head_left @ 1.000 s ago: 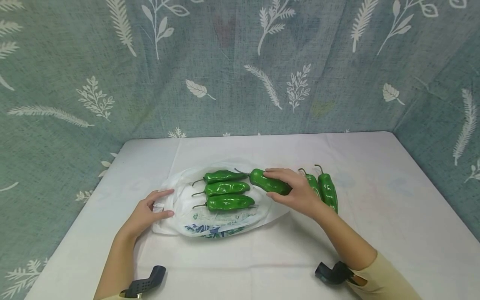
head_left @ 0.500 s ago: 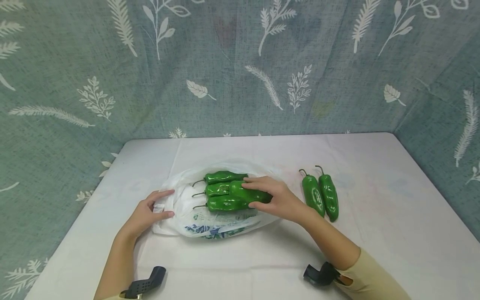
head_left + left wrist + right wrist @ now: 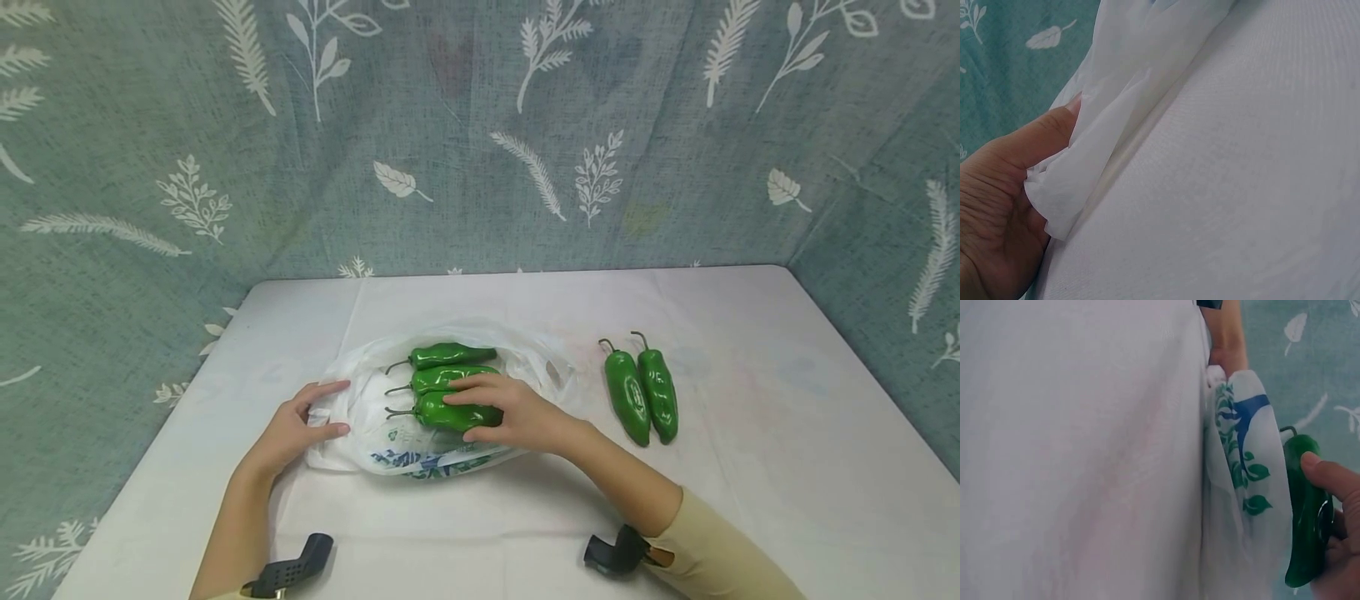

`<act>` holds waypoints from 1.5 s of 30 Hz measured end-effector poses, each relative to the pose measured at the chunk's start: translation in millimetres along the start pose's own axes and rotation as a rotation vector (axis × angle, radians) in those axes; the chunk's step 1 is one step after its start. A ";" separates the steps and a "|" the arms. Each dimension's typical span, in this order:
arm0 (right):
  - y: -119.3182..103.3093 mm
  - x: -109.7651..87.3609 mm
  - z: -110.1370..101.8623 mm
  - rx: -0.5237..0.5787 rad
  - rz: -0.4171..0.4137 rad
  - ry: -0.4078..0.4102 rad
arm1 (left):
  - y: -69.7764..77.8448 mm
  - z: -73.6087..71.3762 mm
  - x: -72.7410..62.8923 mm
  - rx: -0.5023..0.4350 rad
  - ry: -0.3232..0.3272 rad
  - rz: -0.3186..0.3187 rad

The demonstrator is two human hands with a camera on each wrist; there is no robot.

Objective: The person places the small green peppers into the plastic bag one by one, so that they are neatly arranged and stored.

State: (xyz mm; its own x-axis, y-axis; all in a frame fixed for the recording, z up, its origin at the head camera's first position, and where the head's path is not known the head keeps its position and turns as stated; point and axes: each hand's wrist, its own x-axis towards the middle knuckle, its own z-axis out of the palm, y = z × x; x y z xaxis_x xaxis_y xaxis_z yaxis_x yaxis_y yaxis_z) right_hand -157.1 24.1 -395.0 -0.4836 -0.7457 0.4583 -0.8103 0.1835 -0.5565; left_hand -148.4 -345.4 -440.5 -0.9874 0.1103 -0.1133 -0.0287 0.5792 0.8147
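Note:
In the head view, my right hand (image 3: 517, 412) grips a glossy green chili pepper (image 3: 438, 410) across its blunt end, thumb on the near side and fingers on the far side. The held pepper lies over another pepper in the bag and hides most of it; two stems show side by side at its left. Two more green peppers (image 3: 453, 355) lie in a row behind it on the white plastic bag (image 3: 367, 417). My left hand (image 3: 288, 429) rests at the bag's left end, thumb and index finger spread. The left wrist view shows its thumb (image 3: 1041, 134) against the crumpled plastic (image 3: 1091, 169).
Two loose green peppers (image 3: 627, 396) lie side by side on the white-covered table (image 3: 750, 467), right of the bag. Behind and beside the table hangs a teal cloth (image 3: 450, 208) with white leaf prints. Each wrist carries a black camera mount (image 3: 296, 567).
My right hand has carried the pepper left and nearer, from the bag's right rim to over the front pepper of the row. The left hand has stayed in place.

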 end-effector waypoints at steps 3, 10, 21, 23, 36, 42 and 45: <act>2.1 3.0 4.5 -0.014 -0.020 -0.031 | 0.0 0.1 -0.4 0.000 -0.001 -0.002; 7.0 6.3 13.4 -0.054 0.003 -0.117 | 0.4 -0.2 -1.1 -0.016 -0.001 0.008; 7.8 6.3 22.4 -0.033 0.061 -0.158 | 0.5 0.4 0.3 0.001 -0.001 -0.017; 9.5 5.9 23.8 -0.035 0.047 -0.157 | 0.4 0.3 0.4 0.005 0.000 -0.020; 8.8 5.2 23.9 -0.050 0.045 -0.166 | 3.5 0.0 0.2 0.008 0.000 -0.028; 8.0 4.4 22.6 -0.015 0.044 -0.133 | 3.9 0.1 -0.3 0.009 0.000 -0.037; 6.6 4.0 20.8 -0.014 0.027 -0.109 | 3.1 -0.1 -0.5 0.011 0.000 -0.036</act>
State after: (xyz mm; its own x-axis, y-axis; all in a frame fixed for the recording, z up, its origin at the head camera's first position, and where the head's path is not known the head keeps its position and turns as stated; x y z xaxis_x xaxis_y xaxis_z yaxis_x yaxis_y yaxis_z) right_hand -157.5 9.0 -411.2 -0.4672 -0.8052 0.3652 -0.8023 0.2125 -0.5578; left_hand -148.0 -343.7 -437.9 -0.9858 0.0893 -0.1420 -0.0622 0.5919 0.8036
